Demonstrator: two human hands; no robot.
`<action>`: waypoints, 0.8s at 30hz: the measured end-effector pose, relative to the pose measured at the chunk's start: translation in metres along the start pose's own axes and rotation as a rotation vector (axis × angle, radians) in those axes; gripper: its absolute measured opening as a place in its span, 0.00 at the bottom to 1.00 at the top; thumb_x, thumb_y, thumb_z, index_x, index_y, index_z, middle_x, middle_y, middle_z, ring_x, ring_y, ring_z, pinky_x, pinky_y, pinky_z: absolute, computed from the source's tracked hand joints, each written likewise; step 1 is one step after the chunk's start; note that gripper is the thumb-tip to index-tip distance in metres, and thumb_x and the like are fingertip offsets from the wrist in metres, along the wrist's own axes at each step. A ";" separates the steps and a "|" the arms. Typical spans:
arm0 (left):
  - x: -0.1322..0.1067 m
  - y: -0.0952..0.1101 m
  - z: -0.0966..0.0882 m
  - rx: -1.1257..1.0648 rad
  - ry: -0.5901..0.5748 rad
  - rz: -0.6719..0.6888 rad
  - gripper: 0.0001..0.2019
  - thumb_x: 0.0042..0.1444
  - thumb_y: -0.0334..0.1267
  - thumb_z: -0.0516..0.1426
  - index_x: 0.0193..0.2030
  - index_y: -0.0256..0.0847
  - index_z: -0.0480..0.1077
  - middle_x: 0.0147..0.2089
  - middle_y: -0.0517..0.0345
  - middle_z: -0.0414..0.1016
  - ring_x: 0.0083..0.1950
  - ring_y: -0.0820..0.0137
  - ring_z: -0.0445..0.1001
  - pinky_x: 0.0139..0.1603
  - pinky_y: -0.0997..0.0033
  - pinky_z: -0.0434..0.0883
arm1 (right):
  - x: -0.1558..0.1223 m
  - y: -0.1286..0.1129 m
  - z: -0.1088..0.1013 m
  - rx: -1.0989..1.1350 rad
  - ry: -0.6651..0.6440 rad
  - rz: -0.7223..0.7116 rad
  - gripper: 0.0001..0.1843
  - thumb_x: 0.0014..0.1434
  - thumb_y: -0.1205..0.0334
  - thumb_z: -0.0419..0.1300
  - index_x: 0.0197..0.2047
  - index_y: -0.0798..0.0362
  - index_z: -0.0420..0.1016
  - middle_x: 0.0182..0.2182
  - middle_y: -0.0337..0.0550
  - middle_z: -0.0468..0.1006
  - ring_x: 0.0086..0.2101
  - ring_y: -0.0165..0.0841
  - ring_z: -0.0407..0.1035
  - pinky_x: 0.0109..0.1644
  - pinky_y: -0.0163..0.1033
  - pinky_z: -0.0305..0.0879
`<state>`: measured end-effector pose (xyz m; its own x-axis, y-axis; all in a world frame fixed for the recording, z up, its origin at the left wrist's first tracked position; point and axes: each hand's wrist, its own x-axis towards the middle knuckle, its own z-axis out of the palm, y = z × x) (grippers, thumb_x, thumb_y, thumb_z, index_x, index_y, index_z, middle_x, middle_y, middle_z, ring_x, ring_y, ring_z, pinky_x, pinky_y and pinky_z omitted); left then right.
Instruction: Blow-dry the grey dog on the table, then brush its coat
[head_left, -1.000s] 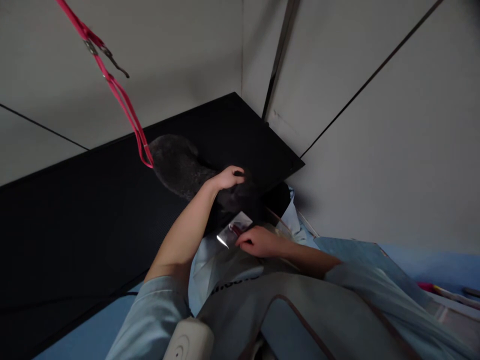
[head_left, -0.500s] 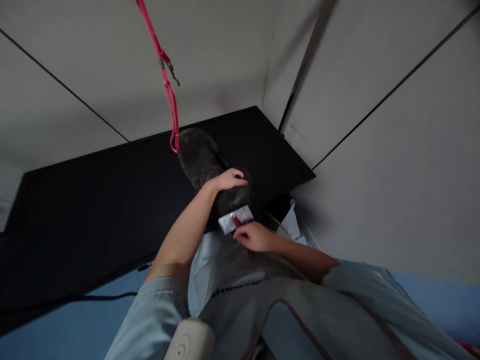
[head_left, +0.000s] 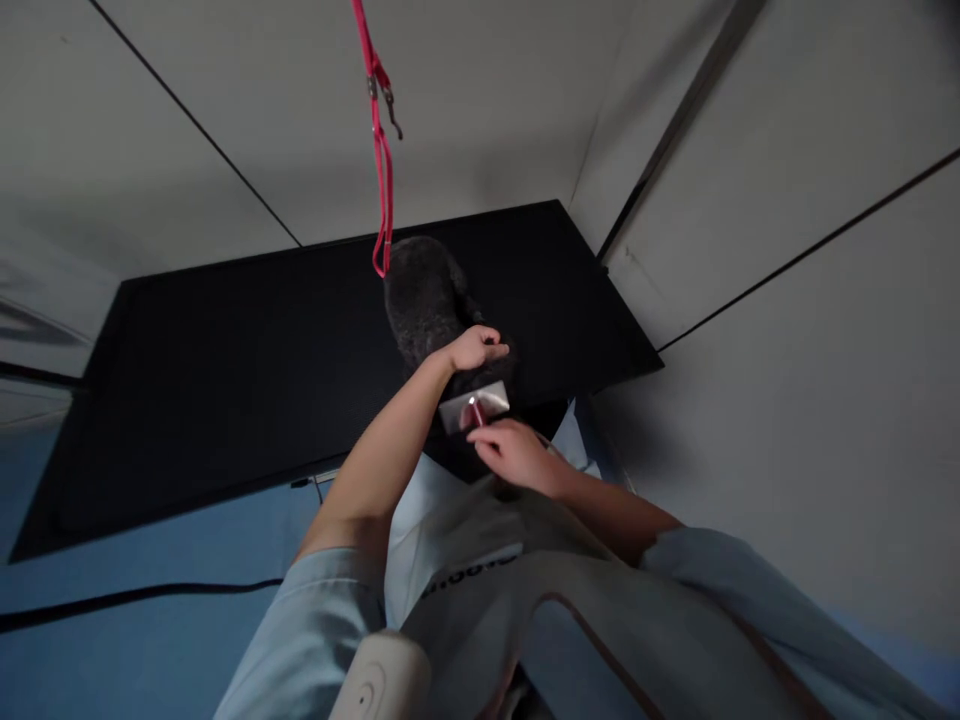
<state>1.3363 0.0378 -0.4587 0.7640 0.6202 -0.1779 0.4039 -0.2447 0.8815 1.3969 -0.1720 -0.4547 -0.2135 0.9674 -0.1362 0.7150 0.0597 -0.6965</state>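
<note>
My right grip [head_left: 517, 455] is clamped on a red-handled, silvery rectangular brush [head_left: 491, 400] at the near end of a dark-grey furry animal [head_left: 422, 298] on the black rectangular table [head_left: 240, 380]. My left grip [head_left: 477, 349] rests on the animal; I cannot tell its closure.

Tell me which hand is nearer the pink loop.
Left: the left hand is on the dark furry animal, below and right of the pink loop in view; the right hand, holding the red-handled brush, is farther down.
</note>
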 end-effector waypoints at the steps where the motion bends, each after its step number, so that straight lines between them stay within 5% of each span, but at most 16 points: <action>1: -0.002 0.000 0.000 0.004 0.005 0.013 0.17 0.46 0.48 0.57 0.18 0.39 0.58 0.17 0.67 0.53 0.21 0.78 0.50 0.23 0.74 0.49 | 0.003 -0.001 0.000 -0.039 0.019 0.023 0.15 0.59 0.65 0.52 0.43 0.49 0.78 0.39 0.43 0.81 0.39 0.32 0.73 0.45 0.34 0.62; 5: -0.017 0.003 -0.006 -0.038 0.002 0.023 0.18 0.48 0.47 0.56 0.18 0.39 0.57 0.18 0.67 0.52 0.21 0.79 0.50 0.23 0.74 0.49 | 0.004 -0.002 -0.004 0.004 -0.189 -0.064 0.13 0.57 0.66 0.53 0.39 0.48 0.79 0.33 0.39 0.81 0.35 0.30 0.73 0.41 0.32 0.62; 7: -0.027 0.002 -0.011 -0.085 0.040 0.000 0.18 0.48 0.48 0.56 0.18 0.39 0.56 0.18 0.67 0.52 0.21 0.79 0.51 0.23 0.75 0.49 | 0.004 0.000 -0.008 0.051 -0.167 -0.131 0.14 0.59 0.65 0.52 0.42 0.48 0.78 0.37 0.40 0.81 0.38 0.30 0.73 0.43 0.32 0.62; 10: -0.040 -0.003 -0.017 -0.165 0.194 -0.016 0.19 0.47 0.48 0.57 0.18 0.40 0.55 0.18 0.67 0.51 0.21 0.80 0.50 0.22 0.76 0.48 | 0.007 0.002 -0.013 -0.055 -0.056 -0.072 0.15 0.59 0.65 0.51 0.43 0.50 0.78 0.39 0.44 0.81 0.39 0.32 0.73 0.45 0.35 0.61; 14: -0.054 -0.013 -0.021 -0.275 0.443 0.000 0.20 0.47 0.48 0.57 0.18 0.40 0.53 0.18 0.68 0.50 0.21 0.80 0.48 0.22 0.76 0.48 | 0.006 -0.002 -0.010 -0.115 -0.312 -0.119 0.13 0.57 0.64 0.54 0.39 0.46 0.79 0.31 0.39 0.81 0.33 0.31 0.73 0.38 0.33 0.60; 16: -0.058 -0.018 -0.021 -0.309 0.513 -0.011 0.20 0.47 0.48 0.58 0.17 0.39 0.53 0.18 0.68 0.49 0.21 0.80 0.48 0.22 0.77 0.48 | 0.007 -0.005 -0.007 -0.115 -0.291 -0.164 0.14 0.58 0.63 0.53 0.42 0.45 0.78 0.35 0.39 0.81 0.36 0.31 0.73 0.40 0.33 0.60; 19: -0.060 -0.024 -0.020 -0.350 0.544 -0.045 0.20 0.47 0.48 0.58 0.18 0.39 0.54 0.18 0.68 0.50 0.20 0.80 0.48 0.22 0.77 0.48 | 0.010 -0.008 -0.001 -0.258 -0.136 -0.084 0.16 0.61 0.64 0.49 0.43 0.49 0.78 0.38 0.45 0.81 0.39 0.33 0.72 0.44 0.35 0.60; 24: -0.057 -0.024 -0.016 -0.379 0.510 -0.066 0.20 0.47 0.48 0.58 0.18 0.40 0.54 0.17 0.68 0.50 0.20 0.80 0.48 0.21 0.77 0.47 | 0.011 -0.007 0.003 -0.308 -0.312 -0.107 0.14 0.59 0.63 0.51 0.35 0.49 0.79 0.31 0.43 0.80 0.33 0.33 0.72 0.38 0.34 0.60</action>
<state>1.2755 0.0200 -0.4627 0.3706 0.9245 -0.0889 0.1648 0.0287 0.9859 1.3877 -0.1628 -0.4538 -0.4532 0.8344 -0.3137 0.8331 0.2713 -0.4820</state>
